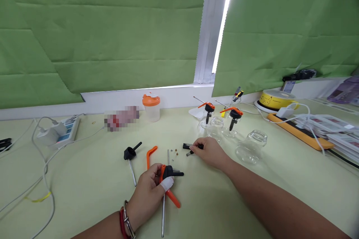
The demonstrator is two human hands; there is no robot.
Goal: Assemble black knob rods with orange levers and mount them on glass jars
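pump head in one hand, small spring part under the other

the left hand [148,190] is clenched around a pump head [167,173] with a black body and an orange trigger [173,198], a bandaged finger pressed across it. a metal tube [163,213] hangs down from the grip toward the near edge of the table [84,179]. the short black nozzle pokes out just past the fingers, to the far right of the grip.

the right hand [211,153] lies well beyond that, fingertips pinching at a small black part with a spring [188,146] on the table; whether it is lifted or only touched i cannot tell. between the two hands lie tiny loose bits [176,151] and a thin rod [168,155]. left of the held pump head sit a spare orange trigger [150,154] and another black head with a tube [129,154].

just past the right hand stand clear glass bottles [215,127], two with pump tops fitted, and one bottle on its side [251,145].

judging from this, the work looks like putting a pump together, at the stage of fetching the spring piece. the next move would need a firm pinch on so small a part and a steady hold by the left hand.
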